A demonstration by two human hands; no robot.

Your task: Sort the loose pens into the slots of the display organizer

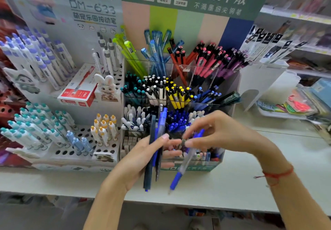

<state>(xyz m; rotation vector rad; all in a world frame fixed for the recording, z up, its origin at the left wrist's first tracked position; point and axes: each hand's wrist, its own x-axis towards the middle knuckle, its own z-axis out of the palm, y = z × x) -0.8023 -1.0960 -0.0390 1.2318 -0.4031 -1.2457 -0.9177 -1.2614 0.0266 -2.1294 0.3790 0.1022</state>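
The display organizer (179, 86) stands on the shelf (232, 185) straight ahead of me, its compartments stepping up toward the back — each row packed with upright pens. To its left sits a perforated rack (75, 145) holding more pens, with a flat box (78, 90) lying on its upper tier. My left hand (143, 158) holds a bundle of pens (155, 149) just before the organizer; my right hand (215, 133) pinches a single pen (180, 169) beside it — fingertips nearly meeting.
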